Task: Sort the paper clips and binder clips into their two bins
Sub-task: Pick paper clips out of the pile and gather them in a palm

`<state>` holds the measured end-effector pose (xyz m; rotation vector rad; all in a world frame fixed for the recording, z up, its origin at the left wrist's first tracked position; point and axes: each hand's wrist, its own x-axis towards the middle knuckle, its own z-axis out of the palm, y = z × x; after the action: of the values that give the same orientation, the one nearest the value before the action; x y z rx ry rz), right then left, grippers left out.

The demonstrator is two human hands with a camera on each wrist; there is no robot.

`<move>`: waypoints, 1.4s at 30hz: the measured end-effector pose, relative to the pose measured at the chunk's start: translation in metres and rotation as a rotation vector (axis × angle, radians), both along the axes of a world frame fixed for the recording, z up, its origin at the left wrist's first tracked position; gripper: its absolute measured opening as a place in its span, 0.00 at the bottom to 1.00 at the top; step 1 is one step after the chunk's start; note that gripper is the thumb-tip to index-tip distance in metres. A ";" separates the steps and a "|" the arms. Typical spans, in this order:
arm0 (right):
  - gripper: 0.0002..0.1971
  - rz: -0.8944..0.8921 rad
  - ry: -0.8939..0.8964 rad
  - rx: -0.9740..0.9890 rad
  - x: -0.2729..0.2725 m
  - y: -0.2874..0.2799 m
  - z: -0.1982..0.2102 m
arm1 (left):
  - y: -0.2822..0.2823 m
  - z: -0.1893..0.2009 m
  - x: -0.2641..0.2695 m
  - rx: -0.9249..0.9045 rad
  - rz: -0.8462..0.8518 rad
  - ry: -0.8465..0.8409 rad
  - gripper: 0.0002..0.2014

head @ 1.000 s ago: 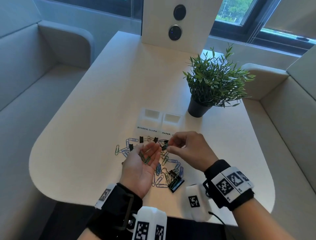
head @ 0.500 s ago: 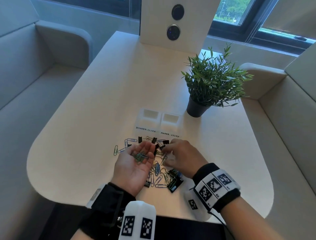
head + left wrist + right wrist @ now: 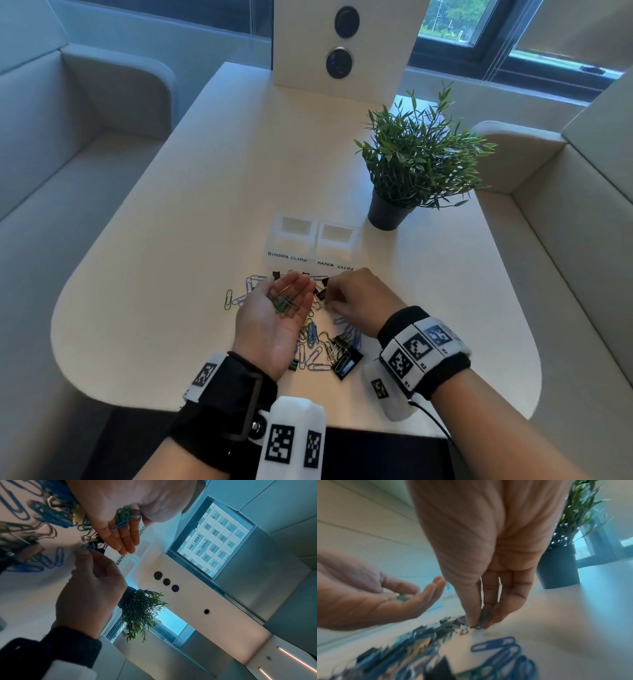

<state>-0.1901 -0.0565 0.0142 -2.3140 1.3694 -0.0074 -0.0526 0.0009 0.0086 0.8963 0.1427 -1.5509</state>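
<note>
Right hand (image 3: 488, 555) (pinching) green clip (image 3: 486, 613)

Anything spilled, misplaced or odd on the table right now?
Nothing damaged. Paper clips and binder clips lie mixed in one loose pile in front of both bins; neither shows clips inside. The left hand cups collected paper clips; the right hand pinches another.

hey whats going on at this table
A person is sorting a mixed pile of clips on the table. The left hand lies palm up, cupping a few green paper clips. The right hand pinches another green paper clip out of the pile. Both labelled bins look empty.
</note>
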 end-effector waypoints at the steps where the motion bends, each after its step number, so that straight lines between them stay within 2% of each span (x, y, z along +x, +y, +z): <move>1: 0.04 -0.024 -0.041 -0.007 -0.002 -0.001 0.000 | -0.001 0.000 0.000 -0.002 -0.003 0.002 0.17; 5: 0.04 -0.119 -0.261 -0.016 -0.005 -0.002 0.009 | -0.008 -0.001 0.004 -0.005 -0.013 -0.009 0.17; 8: 0.03 -0.122 -0.405 -0.076 -0.002 -0.003 0.017 | -0.014 -0.005 0.004 0.008 -0.016 0.007 0.16; 12: 0.02 -0.120 -0.539 -0.110 0.011 -0.002 0.024 | -0.022 -0.007 0.002 0.006 -0.044 0.038 0.15; 15: 0.04 -0.125 -0.569 -0.115 0.019 -0.004 0.027 | -0.027 -0.005 0.003 -0.005 -0.099 0.076 0.14; 19: 0.06 -0.049 -0.487 -0.138 0.028 -0.001 0.027 | -0.027 -0.003 0.000 -0.043 -0.192 0.112 0.13; 22: 0.10 -0.088 -0.462 -0.242 0.019 0.002 0.026 | -0.026 -0.002 0.000 -0.041 -0.214 0.204 0.16; 24: 0.09 -0.097 -0.434 -0.271 0.002 0.004 0.023 | -0.027 -0.006 0.004 -0.010 -0.197 0.205 0.19; 26: 0.08 -0.067 -0.333 -0.200 -0.017 0.006 0.019 | -0.025 -0.007 0.007 0.002 -0.191 0.169 0.20; 29: 0.13 0.011 -0.084 -0.028 -0.031 0.010 0.010 | -0.023 -0.011 0.008 0.004 -0.165 0.154 0.17; 32: 0.15 0.047 0.025 0.033 -0.030 0.011 0.000 | -0.020 -0.014 0.007 0.008 -0.153 0.115 0.14; 37: 0.06 0.058 0.066 0.011 -0.025 0.008 -0.001 | -0.017 -0.018 0.002 -0.010 -0.172 0.055 0.12; 42: 0.05 0.121 0.150 -0.027 -0.020 0.008 -0.001 | -0.016 -0.020 -0.001 -0.036 -0.186 0.031 0.13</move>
<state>-0.2097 -0.0482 0.0135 -2.4588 1.3029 0.1896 -0.0534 -0.0155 -0.0118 0.8773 0.0547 -1.7350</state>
